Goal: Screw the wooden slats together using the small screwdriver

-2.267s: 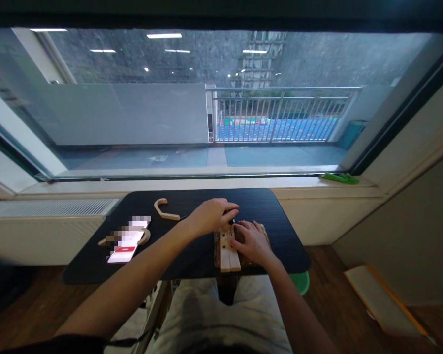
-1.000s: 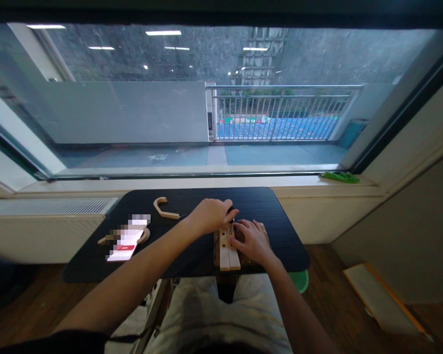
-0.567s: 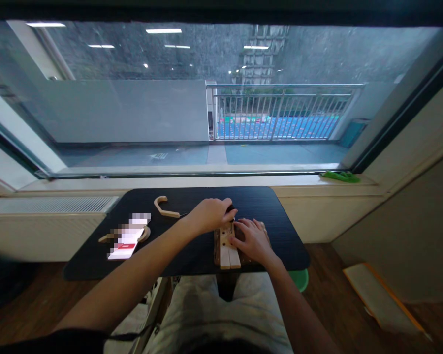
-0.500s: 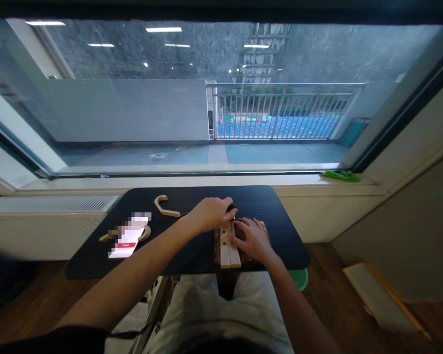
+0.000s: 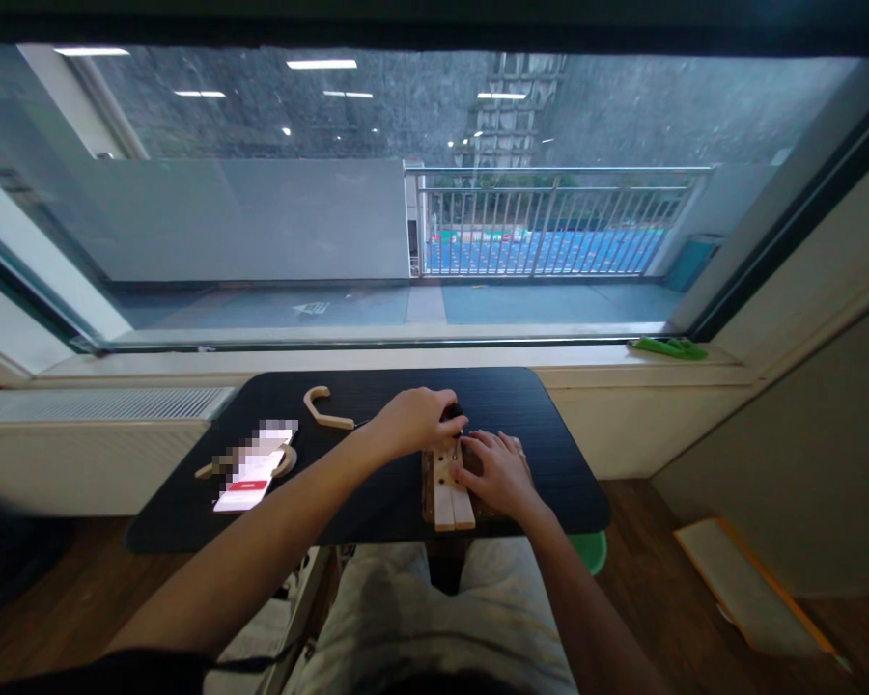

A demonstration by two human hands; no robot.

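Note:
My left hand (image 5: 418,421) is closed round the dark handle of a tool (image 5: 452,412). Its working end meets the far part of a pale wooden piece (image 5: 445,494), and I cannot make out its kind. Several dark holes and a lengthwise line show on that piece. It lies on a brown, rough-edged wooden block (image 5: 427,487). From the right, my right hand (image 5: 498,473) rests on the wood with fingers spread, the thumb on the pale piece and the fingertips close to the tool.
A hook-shaped wooden piece (image 5: 324,415) lies on the dark table (image 5: 366,502) beyond my left forearm. Further left are a lit phone (image 5: 250,483) and wooden parts (image 5: 287,461) beside it. A green cloth (image 5: 670,348) is on the sill, and a green bin (image 5: 590,550) stands below the table.
My left hand and the tool have shifted very slightly at the far end of the wooden piece. The whole view has tipped a little; my right hand stays on the wood.

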